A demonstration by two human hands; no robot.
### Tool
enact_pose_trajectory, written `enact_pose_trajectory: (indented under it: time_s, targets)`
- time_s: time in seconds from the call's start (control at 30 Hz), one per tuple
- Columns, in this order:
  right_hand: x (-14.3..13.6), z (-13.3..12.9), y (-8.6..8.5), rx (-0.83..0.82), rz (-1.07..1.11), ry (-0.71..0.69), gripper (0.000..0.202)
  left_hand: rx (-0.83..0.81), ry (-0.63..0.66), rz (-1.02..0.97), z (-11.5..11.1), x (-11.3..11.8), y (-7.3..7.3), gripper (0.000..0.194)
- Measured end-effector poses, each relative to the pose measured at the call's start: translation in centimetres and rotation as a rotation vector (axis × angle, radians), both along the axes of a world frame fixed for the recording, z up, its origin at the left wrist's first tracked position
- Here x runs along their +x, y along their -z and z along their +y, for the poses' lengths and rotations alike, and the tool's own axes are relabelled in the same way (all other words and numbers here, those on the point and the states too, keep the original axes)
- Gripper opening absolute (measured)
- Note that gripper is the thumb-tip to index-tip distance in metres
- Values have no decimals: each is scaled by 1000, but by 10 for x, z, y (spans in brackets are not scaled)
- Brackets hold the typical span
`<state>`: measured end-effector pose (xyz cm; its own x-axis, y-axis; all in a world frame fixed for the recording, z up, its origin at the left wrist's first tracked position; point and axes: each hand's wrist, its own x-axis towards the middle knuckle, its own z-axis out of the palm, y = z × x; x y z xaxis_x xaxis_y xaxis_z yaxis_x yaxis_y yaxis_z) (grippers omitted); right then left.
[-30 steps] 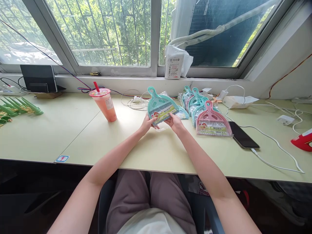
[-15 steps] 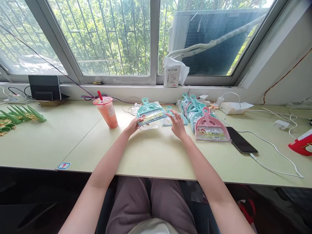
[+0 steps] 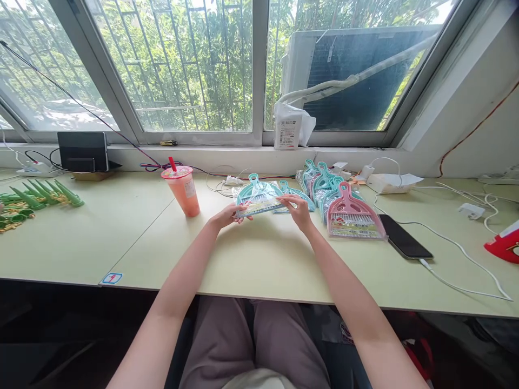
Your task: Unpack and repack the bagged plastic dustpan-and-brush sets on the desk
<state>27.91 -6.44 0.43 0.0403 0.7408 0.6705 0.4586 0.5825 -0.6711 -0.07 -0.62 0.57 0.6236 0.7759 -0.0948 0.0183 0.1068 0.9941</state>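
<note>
A teal dustpan-and-brush set [image 3: 259,198] in clear plastic is held just above the table between both hands. My left hand [image 3: 230,214] grips its lower left corner, the fingers partly under it. At the right corner, my right hand [image 3: 299,210] pinches the edge of the pack with thumb and fingers. Behind my right hand lies another teal set [image 3: 302,198]. Farther right are several wrapped teal sets [image 3: 323,178], with a pink set [image 3: 352,212] in front of them.
A cup of pink drink [image 3: 184,192] with a red straw stands left of my hands. Right of the pink set is a black phone [image 3: 405,236] on a white cable. Green plastic pieces [image 3: 44,195] lie far left, near a dark tablet [image 3: 83,152].
My right hand has closed onto the right edge of the teal set, where its fingers were spread before. The held set is lower and tilted flatter. The view has shifted slightly.
</note>
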Motion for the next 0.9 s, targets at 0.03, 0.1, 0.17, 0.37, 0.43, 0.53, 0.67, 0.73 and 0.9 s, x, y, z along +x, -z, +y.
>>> enact_pose_trajectory:
  time_s: [0.03, 0.1, 0.17, 0.37, 0.43, 0.53, 0.67, 0.73, 0.9]
  targets:
    - [-1, -1, 0, 1, 8, 34, 22, 2, 16, 27, -1, 1, -1, 42]
    - [-1, -1, 1, 2, 8, 100, 23, 13, 40, 80, -5, 3, -2, 45]
    - [-1, -2, 1, 3, 3, 150, 24, 42, 55, 119, -10, 8, -5, 49]
    - [2, -2, 3, 112, 27, 291, 25, 128, 98, 122, -26, 24, -14, 57]
    - [4, 0, 5, 127, 84, 308, 26, 157, 98, 114, -29, 28, -15, 58]
    - [5, 3, 9, 31, 170, 258, 31, 209, 92, 106, -30, 31, -14, 56]
    - [7, 9, 15, -130, 245, 193, 34, 265, 123, 104, -26, 29, -12, 54]
    - [10, 11, 17, -217, 332, 139, 43, 277, 145, 103, -25, 28, -12, 54]
    - [19, 17, 15, -481, 565, -36, 50, 226, 97, 93, -28, 33, -15, 60]
